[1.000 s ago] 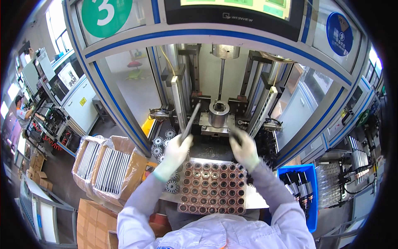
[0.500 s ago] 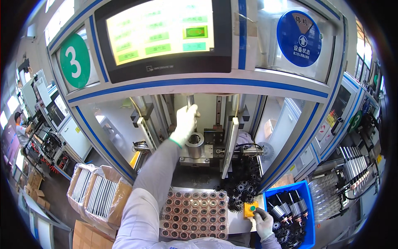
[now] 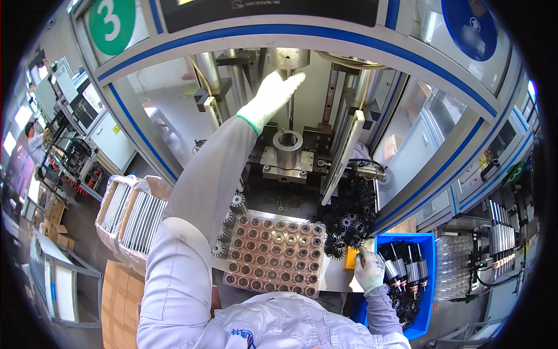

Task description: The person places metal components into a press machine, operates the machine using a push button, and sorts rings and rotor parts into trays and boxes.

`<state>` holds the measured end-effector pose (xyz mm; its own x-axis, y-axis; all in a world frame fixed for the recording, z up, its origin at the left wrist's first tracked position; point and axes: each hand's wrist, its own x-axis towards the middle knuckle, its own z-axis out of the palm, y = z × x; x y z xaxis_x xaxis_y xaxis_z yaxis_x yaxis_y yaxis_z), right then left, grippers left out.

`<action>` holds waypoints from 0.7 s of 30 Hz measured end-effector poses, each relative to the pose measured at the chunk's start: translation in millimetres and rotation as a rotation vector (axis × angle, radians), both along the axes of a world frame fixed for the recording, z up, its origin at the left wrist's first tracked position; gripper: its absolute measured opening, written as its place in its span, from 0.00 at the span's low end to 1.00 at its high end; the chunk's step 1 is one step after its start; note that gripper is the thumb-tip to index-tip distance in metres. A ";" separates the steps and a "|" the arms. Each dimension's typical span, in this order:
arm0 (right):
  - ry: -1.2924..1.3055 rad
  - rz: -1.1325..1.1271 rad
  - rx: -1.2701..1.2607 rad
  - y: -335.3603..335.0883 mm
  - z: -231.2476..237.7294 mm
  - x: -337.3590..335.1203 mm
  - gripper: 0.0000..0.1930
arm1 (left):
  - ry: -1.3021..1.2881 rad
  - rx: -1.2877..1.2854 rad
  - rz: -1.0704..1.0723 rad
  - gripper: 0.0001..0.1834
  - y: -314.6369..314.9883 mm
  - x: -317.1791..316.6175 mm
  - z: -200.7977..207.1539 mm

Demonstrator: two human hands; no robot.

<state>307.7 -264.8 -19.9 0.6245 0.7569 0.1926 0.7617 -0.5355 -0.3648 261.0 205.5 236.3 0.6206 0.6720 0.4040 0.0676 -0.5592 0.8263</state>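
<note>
My left hand [image 3: 272, 100], in a white glove, reaches up into the press with its fingers stretched out. It crosses in front of an upright steel rod [image 3: 290, 116], which shows above and below the fingers; whether they touch it I cannot tell. Under the rod, a hollow steel cylinder [image 3: 288, 150] stands in the fixture [image 3: 279, 168]. At the lower right, my gloved right hand [image 3: 370, 270] is curled against a yellow push-button box [image 3: 351, 258], and its fingers hide the button. A clear tray [image 3: 317, 289] of copper-coloured rings [image 3: 273, 262] lies between my arms.
Black toothed discs [image 3: 349, 224] are heaped right of the tray. A blue bin [image 3: 431, 291] holds rotors [image 3: 410, 267] with shafts and more discs. A slanted metal bar [image 3: 343, 157] and frame posts flank the press. Boxed rods [image 3: 139, 221] stand at the left.
The view has tilted down, showing less of the screen. My left hand has gone from curled at the rod to stretched-out fingers. My right hand stays at the button box, now covering the button.
</note>
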 end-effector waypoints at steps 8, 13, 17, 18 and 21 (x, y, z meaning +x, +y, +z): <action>-0.064 -0.018 -0.306 2.9 18.1 -12.4 0.13 | -0.203 0.059 0.105 0.22 -52.3 -78.9 -54.0; -0.044 -0.012 -0.294 9.6 18.5 -13.7 0.13 | -0.007 0.171 -0.078 0.12 -130.8 -181.3 -119.5; 0.006 -0.083 -0.030 -2.0 10.8 -23.7 0.14 | 0.112 0.073 -0.171 0.11 -186.0 -249.2 -157.9; 0.051 -0.112 0.086 -4.2 7.8 -27.4 0.14 | 0.144 0.061 -0.172 0.12 -193.5 -264.5 -172.5; 0.146 -0.060 0.246 0.4 -6.7 -40.5 0.14 | 0.120 -0.308 -0.004 0.11 -219.6 -308.5 -201.8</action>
<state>267.2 -264.4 -26.6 0.7011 0.6598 0.2705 0.6613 -0.4598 -0.5927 -47.5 -14.1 34.5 0.6547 0.7485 0.1059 0.1733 -0.2849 0.9428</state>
